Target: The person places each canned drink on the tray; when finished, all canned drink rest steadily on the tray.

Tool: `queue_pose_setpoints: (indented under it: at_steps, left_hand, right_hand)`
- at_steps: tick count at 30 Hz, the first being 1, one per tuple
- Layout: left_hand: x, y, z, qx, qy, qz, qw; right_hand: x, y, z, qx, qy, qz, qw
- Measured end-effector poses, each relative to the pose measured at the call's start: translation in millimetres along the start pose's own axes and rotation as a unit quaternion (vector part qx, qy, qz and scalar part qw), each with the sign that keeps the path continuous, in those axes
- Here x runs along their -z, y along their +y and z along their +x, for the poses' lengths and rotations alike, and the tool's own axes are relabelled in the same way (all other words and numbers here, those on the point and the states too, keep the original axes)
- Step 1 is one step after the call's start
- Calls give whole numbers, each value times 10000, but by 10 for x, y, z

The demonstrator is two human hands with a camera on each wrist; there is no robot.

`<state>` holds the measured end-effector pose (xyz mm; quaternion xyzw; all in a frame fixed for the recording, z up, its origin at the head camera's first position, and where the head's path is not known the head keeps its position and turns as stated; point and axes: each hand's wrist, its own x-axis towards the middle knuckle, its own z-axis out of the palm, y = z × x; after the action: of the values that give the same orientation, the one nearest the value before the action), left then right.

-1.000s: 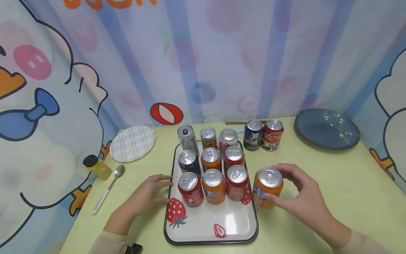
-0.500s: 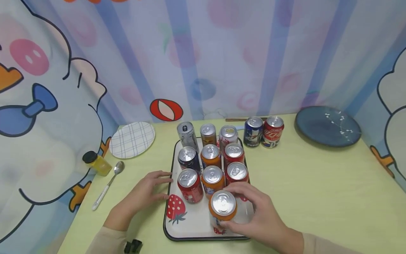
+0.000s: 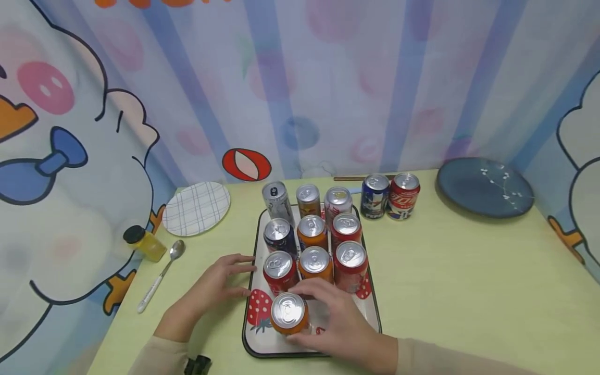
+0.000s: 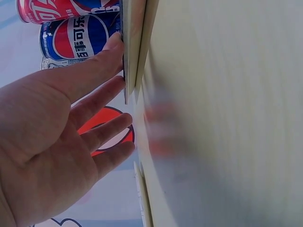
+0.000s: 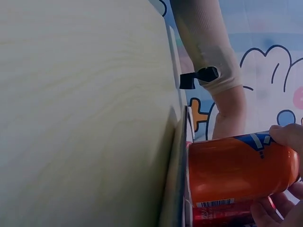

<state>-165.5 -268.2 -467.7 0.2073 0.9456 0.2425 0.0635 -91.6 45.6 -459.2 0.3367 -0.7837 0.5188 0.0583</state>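
My right hand (image 3: 339, 325) grips an orange soda can (image 3: 288, 311) by its sides, over the front left part of the white strawberry-print tray (image 3: 260, 345). In the right wrist view the orange can (image 5: 236, 168) stands upright with its base at or close to the tray surface, a red can (image 5: 222, 213) beside it. Behind it on the tray are rows of cans, among them a red can (image 3: 278, 266), an orange one (image 3: 315, 261) and a dark blue one (image 3: 277, 232). At the tray's left rim, my left hand (image 3: 216, 285) rests with loosely extended fingers touching the edge.
A blue Pepsi can (image 3: 374, 198) and a red can (image 3: 403, 198) stand behind the tray's right corner. Farther right lies a dark blue plate (image 3: 469, 190). On the left are a checked plate (image 3: 197, 208), a spoon (image 3: 161, 276) and a yellow jar (image 3: 150, 247).
My right hand has carried the orange can leftward from beside the tray's right edge to its front left part. The left hand has stayed at the tray's rim.
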Motion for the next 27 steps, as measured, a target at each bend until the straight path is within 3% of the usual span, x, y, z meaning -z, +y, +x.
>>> queue_pose_setpoints:
  at_steps: [8,13,19,27]
  left_hand:
    - [-26,-9,-10,80,-12,50,10000]
    - [-12,6,-8,99,-26,49,9999]
    - [-9,4,-20,-4,35,59,10000]
    - [-20,-14,-21,27,34,-18,10000]
  right_hand:
    - [-43,8,11,-576,-384,85,9976]
    - [53,-31,-11,-582,-529,-79,9969]
    - [383,-88,-66,-154,-146,-168,9996]
    - [915,-35,-29,-244,594,-275,9976]
